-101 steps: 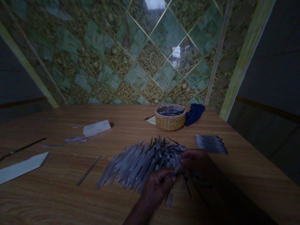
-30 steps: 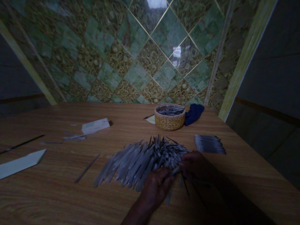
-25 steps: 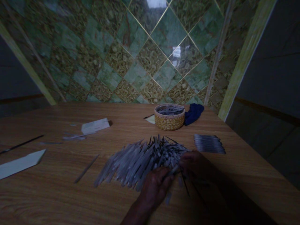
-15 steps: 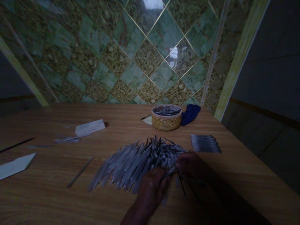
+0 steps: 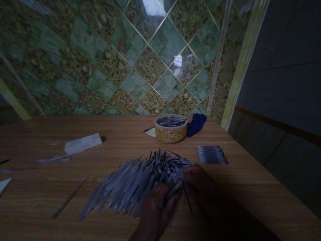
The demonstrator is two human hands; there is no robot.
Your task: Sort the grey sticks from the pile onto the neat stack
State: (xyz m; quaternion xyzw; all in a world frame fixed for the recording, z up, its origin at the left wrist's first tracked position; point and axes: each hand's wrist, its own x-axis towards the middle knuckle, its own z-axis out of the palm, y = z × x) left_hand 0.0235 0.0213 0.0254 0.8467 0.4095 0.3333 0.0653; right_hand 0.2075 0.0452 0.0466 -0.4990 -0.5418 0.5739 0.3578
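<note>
In the head view a large heap of slim, pen-like sticks in clear plastic sleeves (image 5: 120, 187) lies fanned out on the wooden table. My left hand (image 5: 155, 204), at the near right side of the heap, is closed around one slim sleeved stick (image 5: 173, 191). My right hand (image 5: 194, 177) pinches at the far end of that stick; its fingertips are dim and partly hidden. Thin dark sticks (image 5: 188, 201) lie on the table below my right hand. A neat row of dark sticks (image 5: 212, 155) lies beyond it to the right.
A woven basket (image 5: 171, 135) full of similar sticks stands near the back, with a dark blue cloth (image 5: 197, 124) against it. To the left are a white box (image 5: 83, 143), loose plastic strips (image 5: 56, 159) and a single stick (image 5: 70, 198). A tiled wall (image 5: 130, 67) rises behind the table.
The view has turned slightly to the right, so the table things appear further left. Both hands stay together at the stick, with only slight movement.
</note>
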